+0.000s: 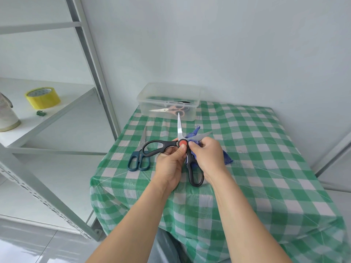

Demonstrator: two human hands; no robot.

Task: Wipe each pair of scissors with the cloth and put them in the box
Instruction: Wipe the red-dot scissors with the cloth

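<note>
Black-handled scissors [161, 146] with a red pivot are spread wide open above the table. My left hand [171, 164] grips them near the pivot, thumb beside the red disc. My right hand [207, 154] holds the blue cloth [227, 158] bunched against the right blade close to the pivot. Dark teal-handled scissors [139, 158] lie shut on the tablecloth to the left. The clear plastic box [152, 95] stands at the table's far edge and holds a pair of scissors with tan and black handles [175, 109].
The table wears a green and white checked cloth [256, 168]. A grey metal shelf rack [89, 59] stands to the left, with a yellow tape roll [42, 97] and a white container [7, 118] on its shelf. The wall is close behind the box.
</note>
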